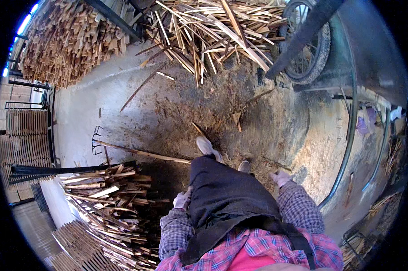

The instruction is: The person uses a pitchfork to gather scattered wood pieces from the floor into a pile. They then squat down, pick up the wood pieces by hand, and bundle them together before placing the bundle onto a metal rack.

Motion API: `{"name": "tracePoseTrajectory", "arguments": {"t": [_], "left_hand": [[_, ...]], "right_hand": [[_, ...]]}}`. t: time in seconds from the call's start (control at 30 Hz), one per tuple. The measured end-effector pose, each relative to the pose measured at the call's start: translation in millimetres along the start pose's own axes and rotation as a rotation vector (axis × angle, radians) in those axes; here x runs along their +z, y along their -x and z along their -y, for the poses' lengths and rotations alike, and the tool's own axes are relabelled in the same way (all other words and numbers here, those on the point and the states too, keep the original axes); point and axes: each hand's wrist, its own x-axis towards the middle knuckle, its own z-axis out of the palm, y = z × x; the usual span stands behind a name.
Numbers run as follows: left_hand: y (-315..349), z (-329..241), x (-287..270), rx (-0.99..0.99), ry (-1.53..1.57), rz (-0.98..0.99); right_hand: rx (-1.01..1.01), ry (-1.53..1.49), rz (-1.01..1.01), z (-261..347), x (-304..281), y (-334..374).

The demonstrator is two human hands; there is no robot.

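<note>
My left hand [183,198], in a pale glove, hangs at the left side of my dark apron [226,189]. Its fingers look loose and I see nothing in them. On the other side, my right hand [281,177], gloved too, is held out from the apron with its fingers apart and empty. Below it on the floor lies a thin dark stick [276,165]. Ahead of my left hand, a long wooden strip [145,154] rests with its far end by a small black metal frame [96,140]. One light shoe [204,145] is stepped forward, blurred.
Loose wood strips [213,31] lie heaped at the far side, beside a spoked wheel [305,40] and a dark slanted bar [303,38]. A stacked wood pile [73,40] stands far left. Another wood pile [109,203] fills the near left. Curved metal rails [351,135] stand right. Sawdust and scraps cover the floor.
</note>
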Motion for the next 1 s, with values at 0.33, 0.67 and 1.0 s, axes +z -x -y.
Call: {"name": "tracePoseTrajectory", "arguments": {"t": [0.33,0.67,1.0], "left_hand": [[-95,-163,-230,0.290,-0.375,0.102],[-202,-190,-270,0.271,-0.453,0.953],[-371,-446,-229,0.301,-0.012,0.374]], "right_hand": [[0.038,0.040,0.332,142,-84,-20],[-0.168,-0.306,0.557,239,-264,-11],[-0.261,0.008,-0.465,384,-452,-420]]}}
